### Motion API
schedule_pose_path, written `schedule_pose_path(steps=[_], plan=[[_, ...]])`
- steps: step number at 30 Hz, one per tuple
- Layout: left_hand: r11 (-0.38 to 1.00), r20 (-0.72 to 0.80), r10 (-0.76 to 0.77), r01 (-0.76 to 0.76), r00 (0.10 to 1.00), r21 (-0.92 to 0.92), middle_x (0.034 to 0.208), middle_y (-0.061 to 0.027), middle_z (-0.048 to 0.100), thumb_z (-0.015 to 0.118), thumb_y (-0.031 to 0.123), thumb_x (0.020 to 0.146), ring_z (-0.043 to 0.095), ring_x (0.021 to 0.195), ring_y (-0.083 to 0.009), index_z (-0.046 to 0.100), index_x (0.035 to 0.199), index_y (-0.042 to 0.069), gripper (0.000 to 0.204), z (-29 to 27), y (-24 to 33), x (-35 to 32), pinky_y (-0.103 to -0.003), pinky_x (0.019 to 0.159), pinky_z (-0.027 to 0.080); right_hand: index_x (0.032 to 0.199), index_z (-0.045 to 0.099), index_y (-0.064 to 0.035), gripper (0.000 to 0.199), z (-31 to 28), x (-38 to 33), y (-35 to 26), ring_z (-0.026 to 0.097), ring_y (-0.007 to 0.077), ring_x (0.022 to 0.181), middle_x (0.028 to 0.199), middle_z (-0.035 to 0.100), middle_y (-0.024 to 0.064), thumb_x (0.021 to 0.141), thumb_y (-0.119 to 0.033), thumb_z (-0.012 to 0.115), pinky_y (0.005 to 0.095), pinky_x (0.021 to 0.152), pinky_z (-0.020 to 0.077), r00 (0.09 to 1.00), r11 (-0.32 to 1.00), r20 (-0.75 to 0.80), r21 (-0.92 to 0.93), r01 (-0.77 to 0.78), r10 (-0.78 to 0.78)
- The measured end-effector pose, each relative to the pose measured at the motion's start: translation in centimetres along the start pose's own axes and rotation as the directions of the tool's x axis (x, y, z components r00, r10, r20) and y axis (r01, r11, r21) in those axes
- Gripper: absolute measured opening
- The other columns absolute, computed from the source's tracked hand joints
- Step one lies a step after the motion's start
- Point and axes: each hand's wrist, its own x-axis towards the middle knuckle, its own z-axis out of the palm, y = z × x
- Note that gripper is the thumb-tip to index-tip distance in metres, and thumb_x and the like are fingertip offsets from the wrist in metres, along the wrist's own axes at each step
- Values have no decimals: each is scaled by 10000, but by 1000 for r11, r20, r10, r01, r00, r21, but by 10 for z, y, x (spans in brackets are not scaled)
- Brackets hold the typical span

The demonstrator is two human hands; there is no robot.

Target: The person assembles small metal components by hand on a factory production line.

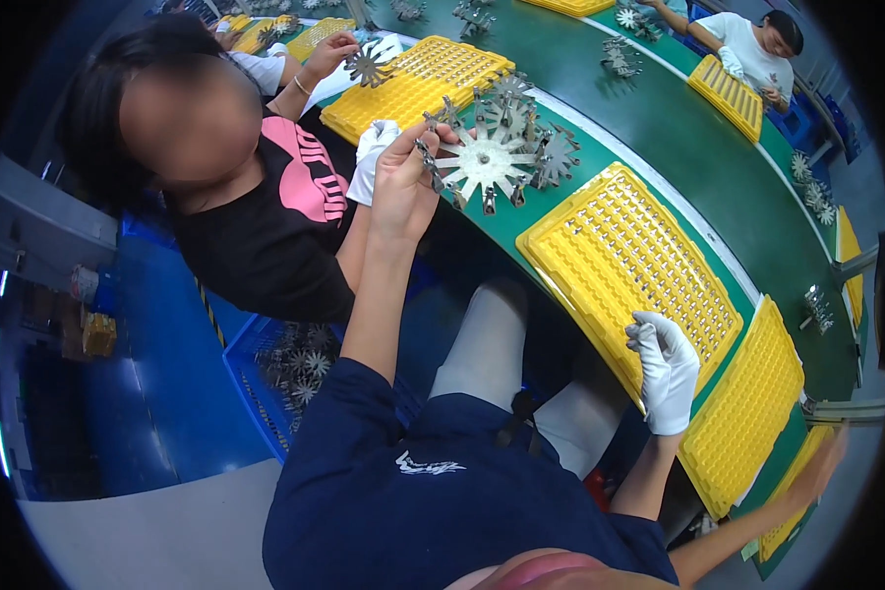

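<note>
My bare left hand (pixel 409 182) is closed on a star-shaped metal wheel (pixel 484 159) with many flat arms and small clips at their tips. More star wheels (pixel 559 157) are bunched just behind it, partly hidden. My right hand (pixel 667 372), in a white glove, hovers over the lower right part of a yellow tray (pixel 570 258). Its fingers are curled together, and whatever they may hold is too small to make out. Rows of small shiny metal parts (pixel 649 246) fill the tray's pockets.
A second yellow tray (pixel 742 403) lies to the right on the green bench (pixel 560 59). At my left a co-worker (pixel 256 187) holds another star wheel (pixel 368 65) beside a yellow tray (pixel 423 84). A blue crate (pixel 251 369) of star wheels stands low left. Another person (pixel 752 54) works across the bench.
</note>
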Motion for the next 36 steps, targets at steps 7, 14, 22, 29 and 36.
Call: schedule_pose_path(steps=[7,14,22,29,36], plan=[[1000,-91,7,-6,996,14,1124,-114,686,592,67,1009,665,1030,-226,701,1024,14,123,-6,7,-3,-360,890,577,1108,698,61,275,5,7,4,666,130,841,929,719,95,1014,-192,646,273,800,531,1000,1000,24,1,-3,3],[998,-71,-52,54,996,31,1098,-132,698,593,69,1011,676,1018,-225,710,1100,9,158,-14,8,7,-373,891,585,1073,717,44,249,11,6,1,695,150,833,884,733,116,1000,-186,657,284,788,533,1000,998,2,-55,-3,4],[938,-114,6,34,993,344,1056,-96,729,643,62,990,698,928,-152,699,1160,-29,201,11,-21,52,-286,811,578,1080,712,35,260,7,8,-1,689,146,839,903,729,106,1006,-205,646,291,789,539,997,973,39,-219,76,-70],[681,-22,-54,53,998,731,864,-41,733,722,63,895,639,761,-83,759,1008,-57,169,44,-111,147,-217,682,498,1035,736,4,175,7,6,1,709,264,801,909,729,167,955,-141,677,332,760,543,995,971,-14,-218,97,-102],[428,111,-203,-14,973,903,864,-47,733,716,111,904,640,778,-98,764,1024,-17,181,13,-215,225,-251,716,510,1028,725,-22,147,1,1,9,704,315,830,904,721,166,954,-137,671,375,766,541,985,956,17,-241,170,-171]])
